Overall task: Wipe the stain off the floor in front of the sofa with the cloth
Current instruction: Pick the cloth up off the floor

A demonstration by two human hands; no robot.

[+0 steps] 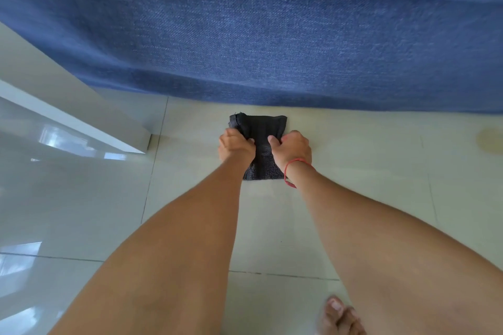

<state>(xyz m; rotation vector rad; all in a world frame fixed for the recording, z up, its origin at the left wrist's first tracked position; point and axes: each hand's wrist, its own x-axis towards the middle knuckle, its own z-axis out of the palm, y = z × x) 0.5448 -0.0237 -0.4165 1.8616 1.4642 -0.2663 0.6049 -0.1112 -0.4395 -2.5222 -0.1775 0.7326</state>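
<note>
A dark grey folded cloth (261, 128) lies flat on the pale tiled floor (353, 198), just in front of the blue sofa (272, 49). My left hand (235, 145) grips the cloth's left edge. My right hand (292, 148), with a red string on its wrist, grips the right edge. Both arms reach forward over the floor. A faint yellowish stain (490, 141) shows on a tile at the far right, well apart from the cloth.
A glossy white table (54, 122) stands at the left, its corner close to the cloth. The sofa base runs across the whole top. My bare foot (340, 315) is at the bottom edge.
</note>
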